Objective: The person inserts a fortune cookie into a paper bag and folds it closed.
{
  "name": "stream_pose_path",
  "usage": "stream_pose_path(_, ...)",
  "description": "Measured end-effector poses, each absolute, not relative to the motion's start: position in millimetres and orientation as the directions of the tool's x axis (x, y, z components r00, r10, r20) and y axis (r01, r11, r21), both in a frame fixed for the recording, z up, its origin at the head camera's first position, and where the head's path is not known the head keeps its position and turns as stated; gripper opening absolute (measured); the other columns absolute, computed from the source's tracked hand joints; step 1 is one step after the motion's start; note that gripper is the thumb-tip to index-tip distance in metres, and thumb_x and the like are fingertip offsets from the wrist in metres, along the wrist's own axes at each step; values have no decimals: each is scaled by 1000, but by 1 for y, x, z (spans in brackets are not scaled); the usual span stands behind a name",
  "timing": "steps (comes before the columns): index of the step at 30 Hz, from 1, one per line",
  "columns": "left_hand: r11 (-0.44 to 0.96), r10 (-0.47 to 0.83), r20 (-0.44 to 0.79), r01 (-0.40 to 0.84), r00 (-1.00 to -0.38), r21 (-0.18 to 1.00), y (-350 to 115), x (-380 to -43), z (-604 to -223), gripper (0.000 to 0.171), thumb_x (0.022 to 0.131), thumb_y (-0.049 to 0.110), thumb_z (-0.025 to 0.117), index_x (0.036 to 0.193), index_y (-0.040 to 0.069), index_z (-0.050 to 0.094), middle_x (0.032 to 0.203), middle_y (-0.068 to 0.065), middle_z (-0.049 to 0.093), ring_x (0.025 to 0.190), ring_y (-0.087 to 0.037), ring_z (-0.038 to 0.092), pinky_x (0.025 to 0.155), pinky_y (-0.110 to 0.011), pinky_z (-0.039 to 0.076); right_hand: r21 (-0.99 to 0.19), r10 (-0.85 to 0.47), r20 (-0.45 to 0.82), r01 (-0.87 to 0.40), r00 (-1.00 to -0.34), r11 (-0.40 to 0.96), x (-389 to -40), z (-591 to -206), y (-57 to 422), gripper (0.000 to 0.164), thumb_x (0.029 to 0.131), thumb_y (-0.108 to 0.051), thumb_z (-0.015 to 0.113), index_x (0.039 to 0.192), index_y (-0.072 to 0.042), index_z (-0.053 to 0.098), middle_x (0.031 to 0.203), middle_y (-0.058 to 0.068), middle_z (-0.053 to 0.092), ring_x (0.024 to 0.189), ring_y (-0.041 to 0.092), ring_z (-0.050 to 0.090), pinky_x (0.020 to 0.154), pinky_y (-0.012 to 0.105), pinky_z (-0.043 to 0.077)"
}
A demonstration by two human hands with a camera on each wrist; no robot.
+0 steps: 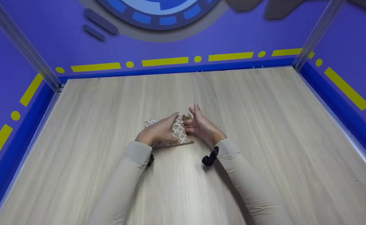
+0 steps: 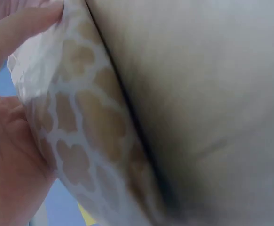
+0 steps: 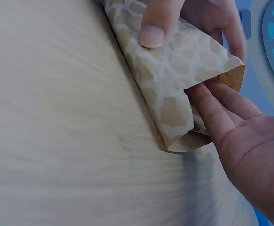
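Observation:
A small brown paper bag (image 1: pixel 180 130) with a white lattice pattern lies on its side, its mouth facing right. My left hand (image 1: pixel 158 130) grips its body, thumb on the near side and the palm behind it, as the left wrist view shows with the bag (image 2: pixel 80 113) filling the left half. Two or more fingers of my right hand (image 1: pixel 204 127) reach into the mouth, fairly straight, their tips hidden inside. In the right wrist view the paper bag (image 3: pixel 174 94) has a notched rim, with the left thumb (image 3: pixel 158 26) pressed on its patterned face.
A light wood-grain table (image 1: pixel 183 190) spreads beneath the hands. Blue-purple panels (image 1: pixel 176 50) with yellow dashes rise at the back and both sides, with metal posts (image 1: pixel 23 43) at the corners. Dark straps (image 1: pixel 210 157) sit at the wrists.

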State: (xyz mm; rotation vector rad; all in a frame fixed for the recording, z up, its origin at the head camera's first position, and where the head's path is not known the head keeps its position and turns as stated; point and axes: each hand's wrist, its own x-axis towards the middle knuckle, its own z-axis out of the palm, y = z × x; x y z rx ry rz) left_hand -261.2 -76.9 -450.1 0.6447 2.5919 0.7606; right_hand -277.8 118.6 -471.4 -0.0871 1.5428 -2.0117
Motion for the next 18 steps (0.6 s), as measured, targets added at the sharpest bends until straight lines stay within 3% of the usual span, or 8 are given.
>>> stream_pose_path(3,774,493,-226,304,-840,555,-80,-262,-453,104,73,32,82,154,14,20,157,-9,29,143,-26,31,116,-40,26,-902,-496,-294,409,-817,-140,-277,-473,118,78,94,-68,8,153,-23,-17,143,35,38,130,39,47,106,43,42)
stream_pose_path(7,781,507,-230,330,-831,530,-87,-263,-456,110,66,41,86,153,16,23,156,-7,31,144,-26,29,118,-50,16,-908,-486,-299,402,-821,-121,-276,-473,118,77,95,-66,8,153,-21,-15,143,37,36,132,40,45,106,43,41)
stream_pose_path(10,774,524,-254,331,-813,540,-92,-263,-455,119,60,42,90,154,22,21,158,-4,28,146,-25,24,118,-54,12,-911,-491,-296,397,-819,-114,-275,-473,119,76,96,-64,8,153,-20,-15,143,37,36,133,40,43,106,43,41)
stream_pose_path(18,739,522,-255,283,-814,611,-93,-258,-456,123,59,28,92,154,33,14,158,-7,22,145,-27,20,114,-49,26,-916,-509,-285,388,-812,-106,-274,-473,119,76,96,-64,7,153,-20,-16,144,36,36,132,39,44,106,42,41)
